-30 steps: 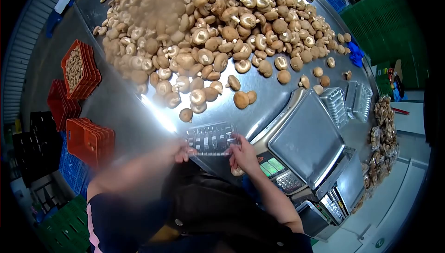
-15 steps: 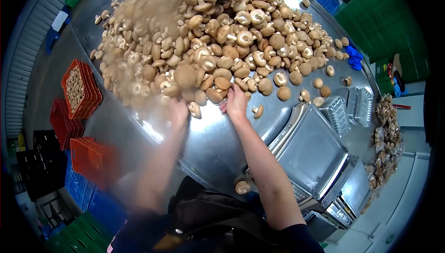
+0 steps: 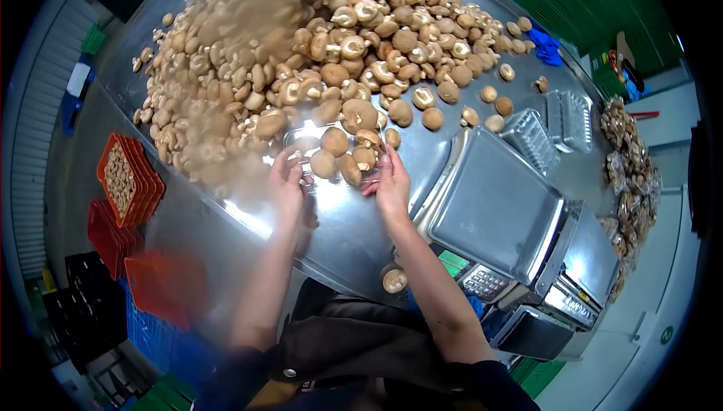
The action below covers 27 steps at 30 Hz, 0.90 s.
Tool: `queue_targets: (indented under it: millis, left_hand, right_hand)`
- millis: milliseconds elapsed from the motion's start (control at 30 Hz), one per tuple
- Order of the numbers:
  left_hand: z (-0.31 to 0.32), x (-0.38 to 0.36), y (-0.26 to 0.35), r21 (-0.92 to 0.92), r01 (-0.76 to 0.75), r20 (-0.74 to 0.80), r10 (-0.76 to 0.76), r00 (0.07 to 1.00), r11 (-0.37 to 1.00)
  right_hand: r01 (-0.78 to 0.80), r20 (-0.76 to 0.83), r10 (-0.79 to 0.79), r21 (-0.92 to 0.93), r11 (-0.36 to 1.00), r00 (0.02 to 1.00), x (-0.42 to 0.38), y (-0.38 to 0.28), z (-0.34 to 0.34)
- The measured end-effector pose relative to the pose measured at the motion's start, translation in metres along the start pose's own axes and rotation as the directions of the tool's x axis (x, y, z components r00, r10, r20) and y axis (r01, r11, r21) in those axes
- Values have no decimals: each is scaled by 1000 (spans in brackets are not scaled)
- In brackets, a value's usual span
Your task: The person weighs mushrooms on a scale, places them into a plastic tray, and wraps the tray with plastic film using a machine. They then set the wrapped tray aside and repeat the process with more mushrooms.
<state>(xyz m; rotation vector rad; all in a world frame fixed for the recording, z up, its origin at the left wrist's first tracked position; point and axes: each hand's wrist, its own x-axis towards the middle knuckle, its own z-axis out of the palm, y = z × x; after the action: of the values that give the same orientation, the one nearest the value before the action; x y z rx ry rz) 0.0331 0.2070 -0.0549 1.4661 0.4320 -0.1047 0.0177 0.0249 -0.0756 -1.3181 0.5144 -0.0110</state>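
Green crates (image 3: 595, 23) stand along the far right of the room, with red crates (image 3: 129, 179) and black crates (image 3: 90, 298) on the floor to the left; the uppermost red one holds small pieces. Between them stretches a shiny metal table (image 3: 343, 242), its far half covered by a big heap of brown mushrooms (image 3: 226, 72), partly blurred on the left.

At the near edge of that heap, a see-through tray (image 3: 303, 143) sits between the person's two hands, several mushrooms (image 3: 335, 141) lying in it, some cap up. The left hand (image 3: 286, 178) has its fingers curled in around the tray's left end, and the right hand (image 3: 392, 183) grips the right end the same way, fingers bent and nearly closed on the edge. Whether the tray touches the table, I cannot tell.

Right of the right hand stands a scale (image 3: 493, 200) with a flat metal plate, a single mushroom (image 3: 394, 279) near its front corner. Beyond the scale lie two more plastic trays (image 3: 531, 140), side by side, and farther right is a row of bagged mushrooms (image 3: 633, 185). Something blue and crumpled (image 3: 545, 47) lies near the table's far right edge.
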Motion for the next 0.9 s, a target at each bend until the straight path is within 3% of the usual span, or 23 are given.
queue_targets:
  millis: [100,233,300,367,433,533,567,633,667,700,767,867,900]
  left_hand:
    - [23,-15,14,-50,-46,29,48,998,998]
    - [54,-29,26,-35,-71,242,77,967,997]
    - [76,-42,29,16,-12,334,6,942,1000]
    - [100,-54,26,175,30,417,-102,903,984]
    - [123,-61,1,243,-199,572,25,820,949]
    - [162,-82,-17,379,-493,647,157,746,783]
    - [172,-90,-17,395,-522,663,159,732,756]
    - [184,-98,-20,448,-681,653,309,692,580]
    - [187,-102,-18,457,-707,650,341,680,540]
    - [188,-105,-13,464,-782,670,413,618,416]
    - [192,-117,6,503,-815,704,412,579,287]
    - [203,-119,6,273,-913,740,540,401,304]
    - [207,-123,9,252,-933,785,510,352,258]
  right_hand:
    - [24,-53,-25,-10,1000,998,-18,-29,-22]
    - [101,-143,-119,-126,987,982,-39,-54,-72]
    - [304,-237,-416,-397,866,878,-47,-51,-107]
    - [307,-250,-528,-587,749,811,-63,-57,-146]
    - [266,-266,-592,-704,658,761,-79,-58,-181]
    - [145,-333,-602,-782,606,725,-102,-44,-224]
    - [120,-323,-621,-817,564,714,-106,-35,-236]
    - [73,-299,-652,-875,479,697,-113,-25,-251]
    - [77,-291,-634,-870,487,717,-114,-21,-256]
    - [28,-245,-587,-909,416,772,-118,-28,-256]
    - [20,-214,-533,-916,400,819,-123,-41,-257]
    - [1,-364,-462,-785,620,809,-112,-66,-264]
    - [80,-328,-541,-798,598,775,-102,-76,-264]
